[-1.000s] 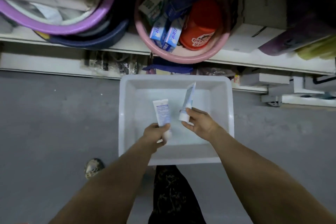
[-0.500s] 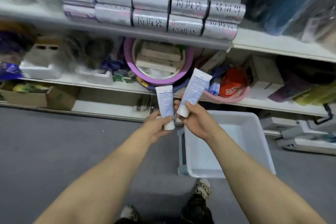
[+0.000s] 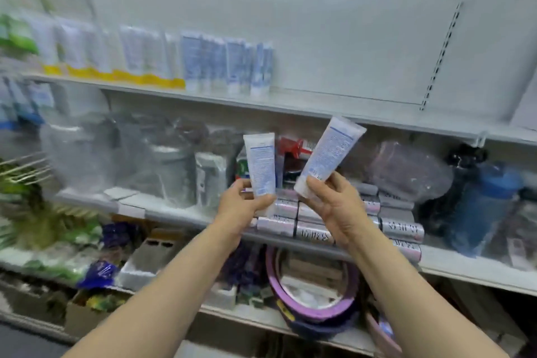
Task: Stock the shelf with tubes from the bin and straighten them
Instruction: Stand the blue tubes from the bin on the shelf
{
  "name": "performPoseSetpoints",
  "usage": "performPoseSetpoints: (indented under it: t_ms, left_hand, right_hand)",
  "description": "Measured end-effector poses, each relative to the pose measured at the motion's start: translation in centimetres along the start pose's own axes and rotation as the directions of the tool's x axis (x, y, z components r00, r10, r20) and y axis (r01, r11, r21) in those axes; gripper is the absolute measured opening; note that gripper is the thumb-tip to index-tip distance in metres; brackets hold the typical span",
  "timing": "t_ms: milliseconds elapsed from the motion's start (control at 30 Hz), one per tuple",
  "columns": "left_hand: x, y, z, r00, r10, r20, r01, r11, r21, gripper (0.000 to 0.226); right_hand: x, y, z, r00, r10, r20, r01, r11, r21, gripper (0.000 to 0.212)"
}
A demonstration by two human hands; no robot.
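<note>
left hand pinches one white plastic tube with blue print upright; right hand grips a second white blue-printed tube tilted right — both held below the grey metal shelf bearing a blurred tube row.

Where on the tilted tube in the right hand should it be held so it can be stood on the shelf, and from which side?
Grip the tilted tube low, at its cap end, from below, much as the right hand does now. The cap end points down and the flat crimped end up, so a low hold probably lets it stand on the shelf beside the row of tubes.
</note>
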State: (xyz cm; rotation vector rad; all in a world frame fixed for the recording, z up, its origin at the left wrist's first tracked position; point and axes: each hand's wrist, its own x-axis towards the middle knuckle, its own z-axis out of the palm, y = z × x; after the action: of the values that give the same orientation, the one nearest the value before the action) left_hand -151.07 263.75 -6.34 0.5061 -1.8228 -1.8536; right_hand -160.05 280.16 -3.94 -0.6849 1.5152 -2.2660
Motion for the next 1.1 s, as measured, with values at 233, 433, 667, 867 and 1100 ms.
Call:
performPoseSetpoints:
  t_ms: [233,433,667,867,1100]
  left_hand:
    - [7.7,10.1,-3.6,0.916,0.351,-0.195,-0.308,0.925,0.22,0.04]
    - [15.1,15.6,-6.6,0.861,0.42,-0.287,-0.281,0.864,0.419,0.049]
    - [21.7,16.3,-7.4,0.859,0.46,-0.224,-0.283,0.791,0.542,0.044]
    - [25.2,14.4,-7.5,0.864,0.482,-0.146,-0.319,0.747,0.583,0.043]
    - [27.9,13.8,-9.3,0.866,0.496,-0.062,-0.37,0.72,0.587,0.045]
  right_hand:
    - [9.7,-6.6,6.4,0.966,-0.256,-0.027,0.243,0.942,-0.232,0.039]
    - [18.3,-7.7,10.1,0.936,-0.352,-0.015,0.301,0.82,-0.487,0.041]
    - [24.4,-7.9,12.9,0.932,-0.359,0.046,0.247,0.539,-0.805,0.027]
    - [26.0,-6.4,13.7,0.95,-0.313,0.017,0.147,0.398,-0.905,0.023]
    - [26.5,-5.1,15.6,0.923,-0.374,-0.091,0.064,0.383,-0.922,0.024]
